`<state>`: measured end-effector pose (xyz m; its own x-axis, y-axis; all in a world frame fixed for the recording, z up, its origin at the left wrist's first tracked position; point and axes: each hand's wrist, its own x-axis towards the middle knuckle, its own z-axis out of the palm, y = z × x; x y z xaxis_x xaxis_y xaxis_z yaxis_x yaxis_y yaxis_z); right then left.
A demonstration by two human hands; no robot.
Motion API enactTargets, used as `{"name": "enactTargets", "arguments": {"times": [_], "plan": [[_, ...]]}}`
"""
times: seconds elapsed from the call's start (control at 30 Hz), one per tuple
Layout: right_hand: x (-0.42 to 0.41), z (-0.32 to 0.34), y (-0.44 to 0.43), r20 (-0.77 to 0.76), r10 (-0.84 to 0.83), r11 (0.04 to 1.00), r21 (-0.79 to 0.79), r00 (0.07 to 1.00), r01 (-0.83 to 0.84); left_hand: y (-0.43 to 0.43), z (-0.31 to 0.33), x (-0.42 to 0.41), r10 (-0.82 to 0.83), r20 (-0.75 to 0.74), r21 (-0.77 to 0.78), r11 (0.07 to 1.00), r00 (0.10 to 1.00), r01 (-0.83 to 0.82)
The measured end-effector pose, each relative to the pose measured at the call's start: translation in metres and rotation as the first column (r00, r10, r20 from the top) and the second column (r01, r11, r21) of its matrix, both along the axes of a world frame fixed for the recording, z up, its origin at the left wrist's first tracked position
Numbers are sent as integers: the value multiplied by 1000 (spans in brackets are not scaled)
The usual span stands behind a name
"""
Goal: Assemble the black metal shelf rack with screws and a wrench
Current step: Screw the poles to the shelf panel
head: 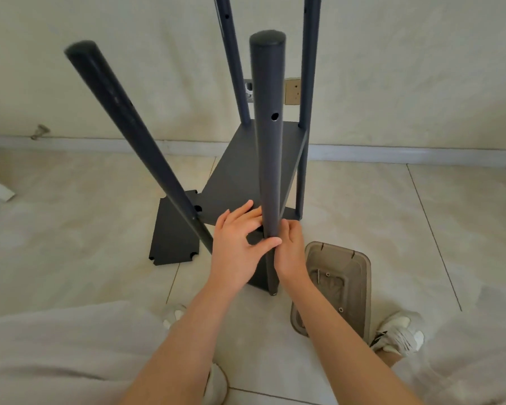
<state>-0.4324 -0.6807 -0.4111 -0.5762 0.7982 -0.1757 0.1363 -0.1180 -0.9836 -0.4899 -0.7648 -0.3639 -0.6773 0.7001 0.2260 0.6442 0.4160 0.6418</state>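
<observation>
1. Hands meet low on the near post point(268, 147) of a half-built black rack point(303, 159) standing on a tiled floor point(392, 214), at the point where a fitted shelf point(237, 176) joins that post.
2. Left hand point(240, 241) clasps the post, with the thumb laid across its front and the fingers reaching past it over the shelf corner.
3. Right hand point(289, 249) presses against the post's right side. Its fingers are hidden behind the tube, so whether it grips anything cannot be told.
4. Likely step: lining up the shelf corner with a hole in the post, ready for one of the screws point(327, 274) lying in the tray point(364, 287) on the floor just right of the right wrist. Doing it well means holding the post steady and upright, keeping the shelf level so the holes match, and starting the thread by hand before tightening.
5. Post runs between the two hands and touches both. The joint sits at the left fingertips, just above the right hand.
6. Spare panel point(173, 238) lies flat on the floor to the left.
</observation>
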Motion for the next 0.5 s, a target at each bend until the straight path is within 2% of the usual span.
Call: {"name": "enactTargets", "arguments": {"times": [0.2,0.33,0.5], "plan": [[-22,13,-13,23,28,999,24,999,-28,-19,13,-17,51,76,68,996,996,-56],[-25,20,-24,27,48,997,61,999,-49,-39,20,-14,96,237,217,965,967,-149],[-31,23,-40,43,98,993,66,994,-101,-60,16,-14,164,452,287,904,877,-317]]}}
